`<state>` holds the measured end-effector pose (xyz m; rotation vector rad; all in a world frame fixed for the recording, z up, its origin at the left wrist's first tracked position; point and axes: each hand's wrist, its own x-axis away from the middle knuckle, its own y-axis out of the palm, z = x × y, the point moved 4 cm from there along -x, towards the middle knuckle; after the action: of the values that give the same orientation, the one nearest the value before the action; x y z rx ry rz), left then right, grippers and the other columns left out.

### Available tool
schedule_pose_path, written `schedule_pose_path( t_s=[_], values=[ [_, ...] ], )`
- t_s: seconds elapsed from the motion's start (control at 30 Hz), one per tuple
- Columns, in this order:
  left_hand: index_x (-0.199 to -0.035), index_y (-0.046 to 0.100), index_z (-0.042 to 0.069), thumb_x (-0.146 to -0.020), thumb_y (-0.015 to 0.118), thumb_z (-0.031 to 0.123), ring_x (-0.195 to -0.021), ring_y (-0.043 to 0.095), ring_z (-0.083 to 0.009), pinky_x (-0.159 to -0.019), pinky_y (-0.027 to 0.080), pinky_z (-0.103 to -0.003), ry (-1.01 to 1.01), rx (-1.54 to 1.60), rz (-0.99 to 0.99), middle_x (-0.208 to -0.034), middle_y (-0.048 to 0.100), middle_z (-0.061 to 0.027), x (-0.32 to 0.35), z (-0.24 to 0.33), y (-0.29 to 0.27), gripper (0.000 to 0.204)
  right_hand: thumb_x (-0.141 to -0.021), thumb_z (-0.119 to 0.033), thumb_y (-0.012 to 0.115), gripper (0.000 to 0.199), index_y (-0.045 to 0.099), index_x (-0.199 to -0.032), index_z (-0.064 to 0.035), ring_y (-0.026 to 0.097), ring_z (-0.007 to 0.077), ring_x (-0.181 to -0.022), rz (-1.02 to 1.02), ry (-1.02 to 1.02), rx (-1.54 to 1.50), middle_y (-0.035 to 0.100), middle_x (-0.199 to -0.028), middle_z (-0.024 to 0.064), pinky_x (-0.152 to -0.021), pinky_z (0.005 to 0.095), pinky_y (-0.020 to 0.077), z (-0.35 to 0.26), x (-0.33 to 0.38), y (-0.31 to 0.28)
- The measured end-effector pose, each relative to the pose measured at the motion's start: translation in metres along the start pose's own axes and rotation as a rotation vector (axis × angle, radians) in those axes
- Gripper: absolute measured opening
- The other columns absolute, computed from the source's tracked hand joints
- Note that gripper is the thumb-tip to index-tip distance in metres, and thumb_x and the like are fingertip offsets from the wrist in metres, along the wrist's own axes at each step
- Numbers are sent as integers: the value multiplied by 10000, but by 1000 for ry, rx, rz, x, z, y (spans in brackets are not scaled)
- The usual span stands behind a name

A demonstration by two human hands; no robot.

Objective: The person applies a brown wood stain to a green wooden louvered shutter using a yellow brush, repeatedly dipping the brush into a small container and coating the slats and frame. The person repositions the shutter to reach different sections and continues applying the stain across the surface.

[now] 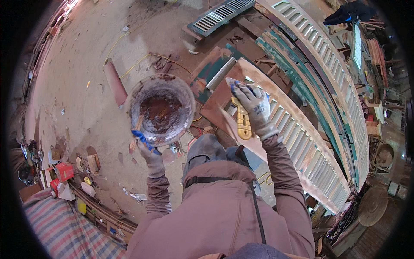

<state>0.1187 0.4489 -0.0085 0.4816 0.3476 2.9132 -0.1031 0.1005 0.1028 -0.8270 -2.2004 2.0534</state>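
My left hand (pixel 151 153), in a grey work glove with blue on the fingers, is closed on the near-left rim of a round, crusted basin (pixel 189 97). Reddish-brown paste (pixel 161 111) coats the basin's bottom. A thin wooden stick (pixel 139 123) shows by those fingers; whether they grip it too I cannot tell. My right hand (pixel 254 105), gloved alike, is closed around a yellow-handled scraper (pixel 243 123). Its handle points back toward me, and the blade is mostly hidden by the fingers. This hand is over the far end of a pale louvered shutter (pixel 317 175).
More louvered panels (pixel 345 86) and green-painted boards (pixel 302 77) lean to the right. A smaller grey louvered panel (pixel 222 16) lies ahead. A yellow cord (pixel 129 71) crosses the dusty floor near a reddish board (pixel 115 84). Striped cloth (pixel 64 224) covers something at lower left.
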Motion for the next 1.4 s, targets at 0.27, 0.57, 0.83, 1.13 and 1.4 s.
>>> schedule_pose_path(
  t_s=[0.27,0.57,0.83,1.13,1.4],
  values=[
    [-1584,311,37,-1087,384,448,-1441,401,-265,-1204,324,-420,-108,-267,354,-1598,372,-120,27,16,-53,649,-908,-213,670,490,595,-1384,-122,620,340,-1163,7,171,-28,642,-1348,127,-996,428,496,91,-62,64],
    [-1605,160,-2,-978,435,-69,-1493,328,-356,-1241,246,-449,1,-372,381,-1634,260,-241,46,-30,-121,688,-931,-149,598,572,502,-1491,-213,567,280,-1269,-253,-274,-166,586,-1429,56,-1074,388,465,81,-145,149],
    [-1611,151,17,-1043,447,84,-1506,285,-335,-1242,236,-456,-87,-436,463,-1647,219,-188,65,-34,-106,644,-952,-262,550,460,575,-1411,-255,543,251,-1326,-510,-615,-69,613,-1412,35,-1129,416,387,25,-133,177],
    [-1591,228,0,-1051,453,184,-1467,355,-329,-1189,314,-422,-166,-398,650,-1597,343,-200,59,-23,-80,613,-932,-213,595,552,515,-1478,-226,570,231,-1292,-720,-686,107,581,-1469,44,-1183,507,251,22,-125,124],
    [-1588,251,-9,-1052,432,199,-1452,376,-371,-1147,369,-457,240,-860,444,-1612,323,-219,67,-83,-123,603,-994,-215,664,298,702,-1193,3,620,62,-812,-572,426,-1124,701,-1054,8,-691,216,487,70,-154,102]
  ],
)
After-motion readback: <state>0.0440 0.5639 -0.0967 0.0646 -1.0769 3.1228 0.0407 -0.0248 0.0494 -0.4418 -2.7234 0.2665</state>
